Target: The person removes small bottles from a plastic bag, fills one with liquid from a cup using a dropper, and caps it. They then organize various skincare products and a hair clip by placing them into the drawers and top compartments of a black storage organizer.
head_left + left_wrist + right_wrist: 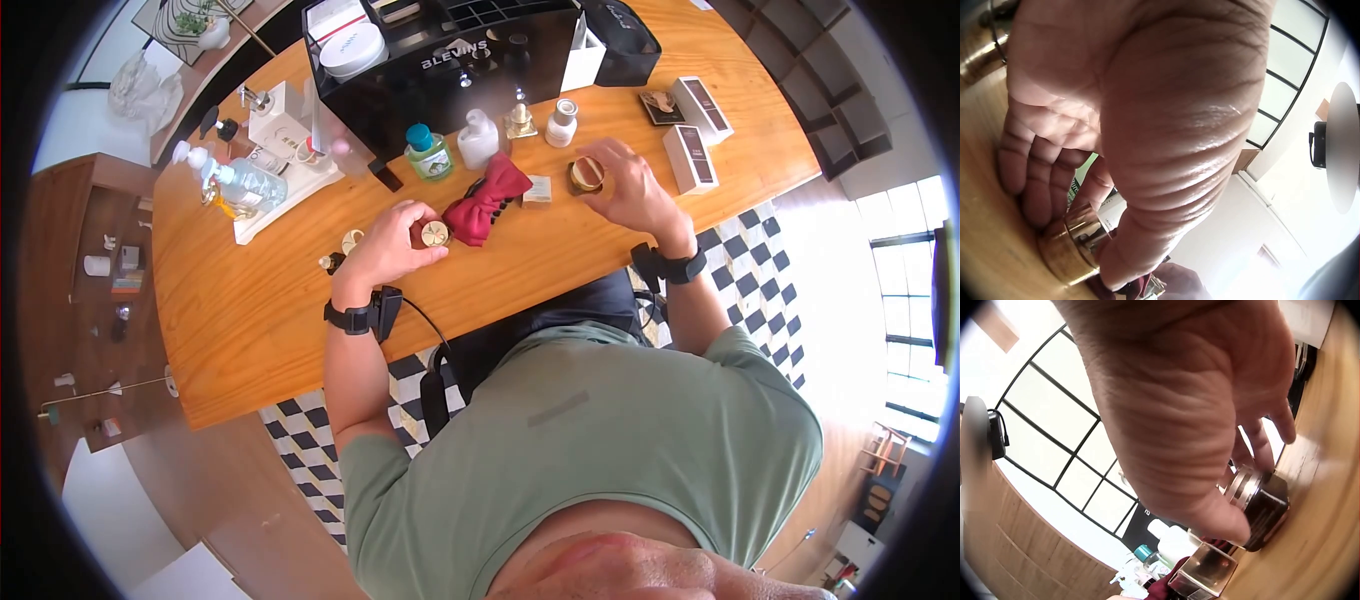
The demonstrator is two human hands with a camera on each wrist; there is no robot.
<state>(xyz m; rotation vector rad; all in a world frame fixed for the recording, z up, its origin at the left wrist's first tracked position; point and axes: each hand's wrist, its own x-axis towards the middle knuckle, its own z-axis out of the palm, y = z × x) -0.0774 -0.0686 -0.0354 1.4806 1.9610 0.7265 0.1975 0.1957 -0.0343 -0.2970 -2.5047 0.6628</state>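
My left hand pinches a small round gold container between thumb and fingers; in the left wrist view this gold cylinder stands on the wood. My right hand has its thumb and fingers around a dark jar with a gold lid, whose dark body rests on the table in the right wrist view. A red bow lies between the hands, touching or very close to the gold container. Beside it is a small pale square item.
Behind the hands stand a green bottle with a teal cap, white bottles and a black organizer. White boxes are at the right. A tray with pump bottles stands left on the wooden table.
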